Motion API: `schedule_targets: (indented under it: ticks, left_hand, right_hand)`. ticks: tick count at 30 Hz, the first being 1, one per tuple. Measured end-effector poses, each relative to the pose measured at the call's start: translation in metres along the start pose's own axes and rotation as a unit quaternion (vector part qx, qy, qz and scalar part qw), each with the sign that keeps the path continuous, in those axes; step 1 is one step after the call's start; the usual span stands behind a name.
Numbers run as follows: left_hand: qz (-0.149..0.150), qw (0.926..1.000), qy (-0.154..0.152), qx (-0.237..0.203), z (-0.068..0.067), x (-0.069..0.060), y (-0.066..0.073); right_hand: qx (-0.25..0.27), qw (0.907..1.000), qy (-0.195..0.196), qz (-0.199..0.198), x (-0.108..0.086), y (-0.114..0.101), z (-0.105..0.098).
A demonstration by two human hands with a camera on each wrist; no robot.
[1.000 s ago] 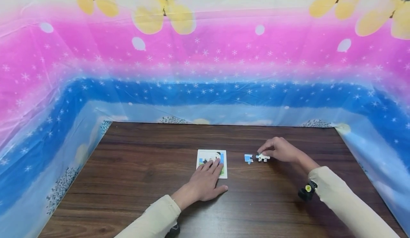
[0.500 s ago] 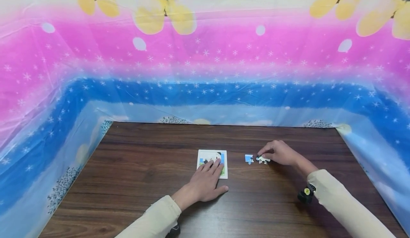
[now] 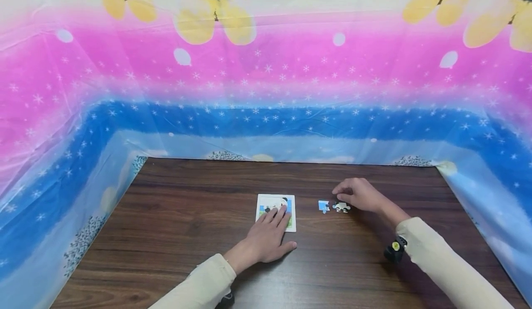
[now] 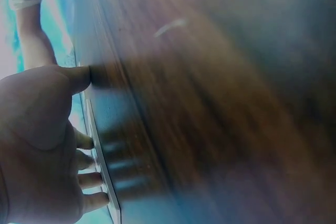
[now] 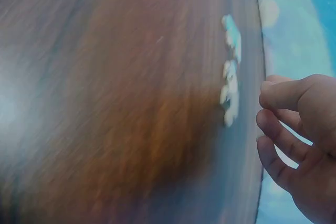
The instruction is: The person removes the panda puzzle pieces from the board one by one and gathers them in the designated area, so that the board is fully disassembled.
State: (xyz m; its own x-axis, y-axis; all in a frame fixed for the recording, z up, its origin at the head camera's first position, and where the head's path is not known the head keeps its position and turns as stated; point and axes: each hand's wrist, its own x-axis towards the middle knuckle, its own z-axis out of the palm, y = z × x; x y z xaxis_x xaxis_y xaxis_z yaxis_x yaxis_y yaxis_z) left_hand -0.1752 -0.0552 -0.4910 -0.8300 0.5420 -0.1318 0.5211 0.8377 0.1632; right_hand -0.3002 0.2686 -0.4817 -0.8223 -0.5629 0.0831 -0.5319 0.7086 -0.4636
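In the head view a white-framed panda puzzle board [image 3: 276, 197] lies on the table. The left hand [image 3: 266, 237] rests on its lower part with straight, slightly spread fingers, covering some of the picture. To the right lie a blue puzzle piece [image 3: 323, 205] and a black-and-white piece [image 3: 342, 206], side by side. Just above the black-and-white piece hovers the right hand [image 3: 360, 194], fingers bent loosely. The right wrist view shows a gap between that hand [image 5: 299, 129] and the piece [image 5: 230, 95], with nothing held.
Dark wood table [image 3: 187, 235] under everything. A patterned pink and blue cloth [image 3: 266, 115] stands along its back and both sides. Each wrist carries a black device, the right one [image 3: 394, 251] just below the sleeve's cuff.
The right hand has lifted off the black-and-white piece, which stays on the table turned slightly from its earlier angle. The left hand has kept its place on the board.
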Motion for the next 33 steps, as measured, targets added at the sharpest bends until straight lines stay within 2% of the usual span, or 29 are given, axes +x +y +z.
schedule_targets:
  ticks: [5, 12, 18, 25, 33]
  left_hand:
    - [-0.003, 0.9997, 0.011, 0.02, 0.001, 0.0, 0.002]
    - [-0.009, 0.9995, 0.006, 0.031, -0.001, -0.001, 0.004]
    - [-0.012, 0.9995, -0.009, 0.028, 0.0, -0.001, 0.003]
    - [-0.019, 0.9995, -0.012, 0.021, -0.002, -0.003, 0.004]
    - [-0.006, 0.9997, -0.022, 0.008, -0.005, -0.007, 0.001]
  right_hand:
    - [0.016, 0.9997, -0.003, -0.016, 0.013, -0.021, -0.002]
    - [0.025, 0.9988, -0.006, -0.041, 0.03, -0.047, 0.004]
    - [0.028, 0.9976, -0.022, -0.06, 0.047, -0.061, 0.015]
    - [0.019, 0.9968, -0.038, -0.068, 0.066, -0.072, 0.031]
    - [0.026, 0.9943, -0.049, -0.091, 0.082, -0.082, 0.048]
